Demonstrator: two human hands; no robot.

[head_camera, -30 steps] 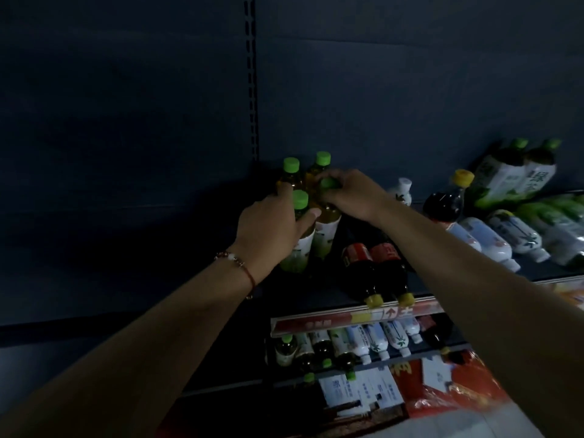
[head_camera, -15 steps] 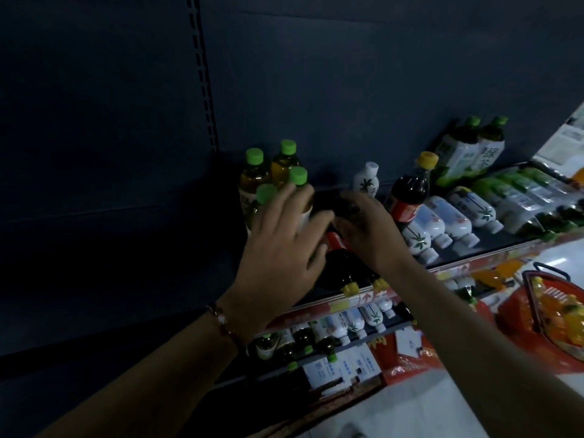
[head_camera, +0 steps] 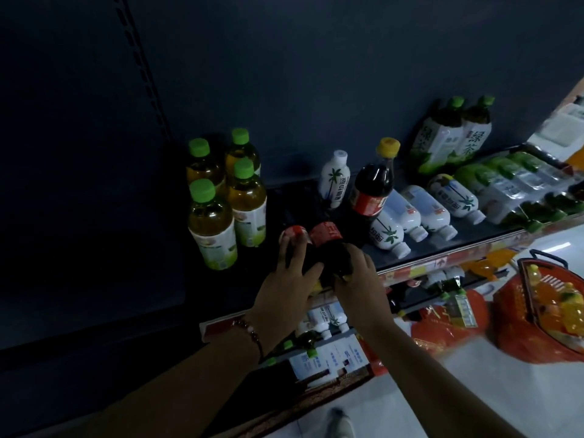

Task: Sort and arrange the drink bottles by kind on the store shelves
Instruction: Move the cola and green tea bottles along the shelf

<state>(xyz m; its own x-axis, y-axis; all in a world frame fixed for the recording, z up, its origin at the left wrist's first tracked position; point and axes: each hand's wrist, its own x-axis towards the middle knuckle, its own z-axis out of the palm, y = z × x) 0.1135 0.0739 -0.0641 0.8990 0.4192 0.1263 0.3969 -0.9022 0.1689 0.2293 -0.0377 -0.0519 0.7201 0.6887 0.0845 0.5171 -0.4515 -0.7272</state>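
Cola bottles, two, dark with red labels, lying flat side by side on the shelf (head_camera: 474,245): left cola bottle (head_camera: 292,240) and right cola bottle (head_camera: 327,245). Long axes run from the shelf's front lip back toward the rear panel; caps point toward you, bases point away. Yellow of a cap shows at your right fingertips; the left one's cap is hidden under your palm

Your left hand (head_camera: 286,287): fingers spread over the neck end of the left cola bottle, curled down around it, thumb toward the gap between the two. Your right hand (head_camera: 358,279): fingers wrapped over the neck end of the right cola bottle. Each hand is clamped on its own bottle, so neither is nearer; both bodies extend straight ahead of the fingertips

Relation that governs the coming move, as I judge it: the bottles lie horizontal, caps at your palms, bases beyond your fingers, so standing them means swinging the caps up over the bases

Ahead and right of your right fingers: upright cola bottle (head_camera: 373,188), yellow-capped, the likely place to group them. Ahead and left of your left fingers: four green-capped tea bottles (head_camera: 226,197), upright, close by. Beyond: an upright white coconut-drink bottle (head_camera: 334,180), with more lying to the right
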